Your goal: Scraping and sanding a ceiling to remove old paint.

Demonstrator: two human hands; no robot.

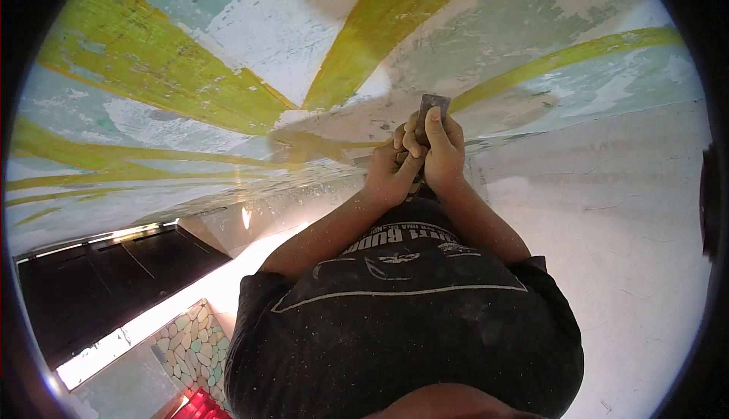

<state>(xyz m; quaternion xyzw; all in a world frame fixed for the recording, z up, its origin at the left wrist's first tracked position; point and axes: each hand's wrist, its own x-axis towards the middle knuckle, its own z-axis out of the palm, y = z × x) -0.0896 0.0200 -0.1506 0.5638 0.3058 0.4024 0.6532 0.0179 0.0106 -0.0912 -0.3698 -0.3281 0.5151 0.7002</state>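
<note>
Close together at the middle of the view, both my hands are closed, near the painted surface. My right hand (444, 149) grips a flat dark-grey scraper (433, 103), its thumb laid along the face of the blade. The blade's squared end sticks up past the fingers. My left hand (392, 174) presses against the right one with curled fingers around the lower part of the scraper; that part is mostly hidden by the hands. Beyond them spreads a painted surface (258, 43) with yellow-green stripes on pale green and white, its paint worn off in patches.
A plain whitish wall (600, 214) lies to the right. Down at the left are a dark panelled opening (114, 282), a patch of pebble mosaic (196, 347) and a red object (201, 405). My dark T-shirt (402, 328), specked with dust, fills the lower middle.
</note>
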